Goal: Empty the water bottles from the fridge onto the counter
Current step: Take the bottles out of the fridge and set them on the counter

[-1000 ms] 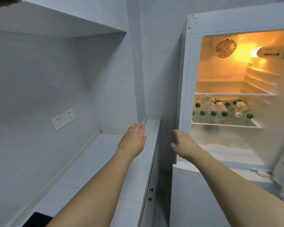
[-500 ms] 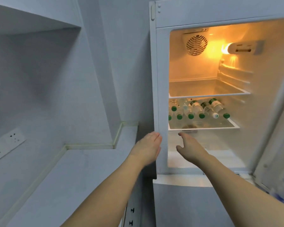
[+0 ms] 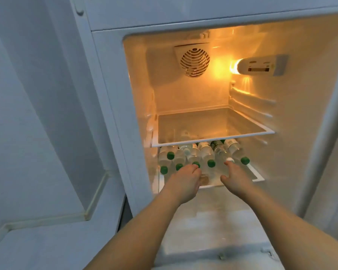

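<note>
Green-capped water bottles (image 3: 201,155) lie stacked on the fridge's lower shelf (image 3: 259,177) as the left hand (image 3: 185,180) and right hand (image 3: 235,177) reach in, fingers loose, holding nothing. Next: grip one each, carry to the counter (image 3: 47,246).
</note>
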Tool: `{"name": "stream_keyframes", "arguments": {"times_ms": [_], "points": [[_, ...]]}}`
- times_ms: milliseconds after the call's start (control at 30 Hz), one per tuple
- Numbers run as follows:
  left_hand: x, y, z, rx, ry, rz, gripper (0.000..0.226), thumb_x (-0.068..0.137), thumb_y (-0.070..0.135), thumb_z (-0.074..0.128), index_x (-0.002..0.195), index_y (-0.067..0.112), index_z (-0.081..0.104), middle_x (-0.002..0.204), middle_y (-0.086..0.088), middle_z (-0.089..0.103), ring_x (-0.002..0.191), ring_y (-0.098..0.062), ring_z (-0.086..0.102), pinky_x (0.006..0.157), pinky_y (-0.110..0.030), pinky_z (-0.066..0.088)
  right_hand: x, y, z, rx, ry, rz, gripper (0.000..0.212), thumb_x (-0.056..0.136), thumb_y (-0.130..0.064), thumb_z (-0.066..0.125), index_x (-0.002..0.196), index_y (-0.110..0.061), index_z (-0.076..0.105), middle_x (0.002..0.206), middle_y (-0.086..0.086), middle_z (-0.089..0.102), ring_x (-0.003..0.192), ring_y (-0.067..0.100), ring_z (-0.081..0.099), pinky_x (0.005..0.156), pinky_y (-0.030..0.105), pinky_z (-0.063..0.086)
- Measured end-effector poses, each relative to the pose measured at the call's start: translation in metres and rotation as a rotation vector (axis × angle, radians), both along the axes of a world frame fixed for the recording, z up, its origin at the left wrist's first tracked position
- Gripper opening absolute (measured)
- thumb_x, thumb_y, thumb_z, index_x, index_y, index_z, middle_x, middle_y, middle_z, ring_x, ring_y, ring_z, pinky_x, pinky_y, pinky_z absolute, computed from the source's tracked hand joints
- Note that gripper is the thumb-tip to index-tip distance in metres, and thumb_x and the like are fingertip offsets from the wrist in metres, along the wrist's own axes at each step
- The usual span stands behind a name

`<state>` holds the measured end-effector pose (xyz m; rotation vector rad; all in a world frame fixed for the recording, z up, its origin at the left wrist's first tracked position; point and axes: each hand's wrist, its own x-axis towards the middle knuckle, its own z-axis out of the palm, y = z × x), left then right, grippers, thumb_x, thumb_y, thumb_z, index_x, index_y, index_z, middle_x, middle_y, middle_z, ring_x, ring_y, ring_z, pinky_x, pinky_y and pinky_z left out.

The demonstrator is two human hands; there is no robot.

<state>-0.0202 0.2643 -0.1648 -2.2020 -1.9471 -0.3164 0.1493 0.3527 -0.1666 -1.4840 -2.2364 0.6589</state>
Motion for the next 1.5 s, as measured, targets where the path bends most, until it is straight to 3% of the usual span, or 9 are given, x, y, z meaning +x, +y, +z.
{"name": "stream_keyframes", "arguments": {"times_ms": [133, 300, 500, 667, 1000, 1167, 1233, 1367, 1500], "points": [[-0.002, 0.051, -0.004, 0.039, 0.096, -0.003, 0.036, 0.098, 0.024, 0.048, 0.129, 0.007, 0.054, 0.132, -0.011, 0.055, 0.121, -0.028, 0.05, 0.101, -0.04, 0.044, 0.011, 0.054, -0.009, 0.003, 0.046, -0.08, 0.048, 0.086, -0.013, 0.056, 0.133, -0.01, 0.047, 0.133, 0.016, 0.054, 0.118, 0.034, 0.053, 0.095, 0.042, 0.047], [0.006, 0.109, -0.02, 0.05, 0.189, -0.042, 0.035, 0.094, 0.022, 0.051, 0.125, 0.005, 0.056, 0.127, -0.015, 0.057, 0.116, -0.032, 0.051, 0.102, -0.043, 0.041, 0.016, 0.117, -0.029, 0.055, 0.009, -0.186, 0.046, 0.086, -0.012, 0.056, 0.13, -0.004, 0.045, 0.133, 0.02, 0.048, 0.119, 0.039, 0.047, 0.098, 0.042, 0.04], [0.017, 0.155, -0.04, 0.092, 0.229, -0.103, 0.035, 0.07, 0.022, 0.075, 0.102, 0.009, 0.07, 0.103, -0.009, 0.07, 0.095, -0.028, 0.066, 0.089, -0.037, 0.053, 0.017, 0.15, -0.049, -0.009, 0.018, -0.243, 0.047, 0.086, -0.008, 0.049, 0.132, -0.005, 0.042, 0.133, 0.02, 0.044, 0.122, 0.04, 0.045, 0.1, 0.045, 0.038], [0.021, 0.19, -0.054, 0.05, 0.216, -0.099, 0.043, 0.082, 0.02, 0.065, 0.124, 0.007, 0.061, 0.124, -0.016, 0.063, 0.112, -0.036, 0.058, 0.099, -0.046, 0.046, 0.018, 0.166, -0.072, -0.083, 0.091, -0.259, 0.047, 0.087, -0.003, 0.042, 0.133, -0.013, 0.04, 0.132, 0.018, 0.046, 0.12, 0.036, 0.049, 0.098, 0.044, 0.044], [0.033, 0.228, -0.063, -0.043, 0.227, -0.097, 0.053, 0.094, 0.016, 0.056, 0.145, 0.025, 0.043, 0.155, -0.017, 0.034, 0.141, -0.038, 0.033, 0.109, -0.052, 0.036, 0.016, 0.172, -0.091, 0.084, 0.124, -0.295, 0.052, 0.094, -0.013, 0.053, 0.143, -0.013, 0.035, 0.135, 0.008, 0.045, 0.126, 0.024, 0.046, 0.1, 0.035, 0.041], [0.031, 0.233, -0.062, -0.04, 0.223, -0.142, 0.047, 0.082, 0.015, 0.069, 0.127, 0.027, 0.059, 0.14, -0.017, 0.052, 0.125, -0.042, 0.052, 0.086, -0.05, 0.053, 0.018, 0.173, -0.097, 0.125, 0.153, -0.259, 0.055, 0.094, -0.016, 0.055, 0.146, -0.018, 0.035, 0.129, 0.006, 0.046, 0.119, 0.023, 0.049, 0.094, 0.035, 0.045], [0.03, 0.23, -0.062, -0.021, 0.225, -0.143, 0.046, 0.084, 0.015, 0.067, 0.126, 0.029, 0.057, 0.148, -0.016, 0.045, 0.13, -0.043, 0.046, 0.091, -0.052, 0.051, 0.02, 0.172, -0.098, 0.145, 0.195, -0.244, 0.055, 0.092, -0.017, 0.058, 0.143, -0.018, 0.039, 0.126, 0.006, 0.048, 0.119, 0.023, 0.049, 0.094, 0.033, 0.044], [0.025, 0.216, -0.06, -0.026, 0.277, -0.188, 0.05, 0.094, 0.011, 0.054, 0.139, 0.031, 0.044, 0.161, -0.009, 0.022, 0.145, -0.037, 0.024, 0.114, -0.05, 0.03, 0.025, 0.158, -0.096, 0.235, 0.286, -0.259, 0.052, 0.092, -0.019, 0.06, 0.141, -0.013, 0.044, 0.121, 0.006, 0.049, 0.112, 0.022, 0.051, 0.091, 0.032, 0.044], [0.031, 0.196, -0.058, 0.071, 0.144, -0.282, 0.049, 0.083, 0.007, 0.069, 0.126, 0.026, 0.056, 0.146, -0.01, 0.048, 0.135, -0.037, 0.044, 0.101, -0.051, 0.047, 0.029, 0.137, -0.09, 0.299, 0.555, -0.289, 0.04, 0.091, -0.015, 0.062, 0.13, -0.013, 0.053, 0.105, -0.003, 0.042, 0.098, 0.018, 0.053, 0.084, 0.029, 0.046]]}}
